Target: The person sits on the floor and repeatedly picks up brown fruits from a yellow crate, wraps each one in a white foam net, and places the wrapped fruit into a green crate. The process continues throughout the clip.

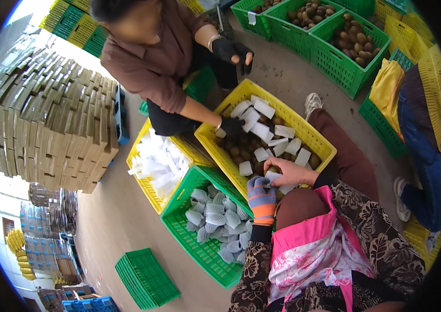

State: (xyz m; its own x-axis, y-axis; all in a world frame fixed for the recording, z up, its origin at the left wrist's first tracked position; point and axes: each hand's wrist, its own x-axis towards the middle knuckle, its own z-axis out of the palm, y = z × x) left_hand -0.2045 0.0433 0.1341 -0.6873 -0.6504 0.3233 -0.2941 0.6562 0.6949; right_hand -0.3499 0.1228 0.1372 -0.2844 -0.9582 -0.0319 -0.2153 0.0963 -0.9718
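My left hand (262,199), in a grey and orange striped glove, is at the near corner of a yellow plastic crate (226,168). My bare right hand (288,172) holds a brown kiwifruit (274,169) there, its lower part in a white foam net sleeve (272,177) that the gloved fingers touch. Brown fruit and flat white foam net sleeves (261,130) lie in the yellow crate. Left of my gloved hand, a green crate (196,255) holds many fruits wrapped in foam nets (215,219). Beyond it, another yellow crate (141,192) is heaped with white foam sleeves (160,158).
A co-worker (154,66) in black gloves reaches into the same yellow crate from across. Green crates of brown fruit (355,74) line the far floor. A person in jeans (423,156) stands at right. Stacked flattened cartons (52,124) and a green crate (147,279) are at left.
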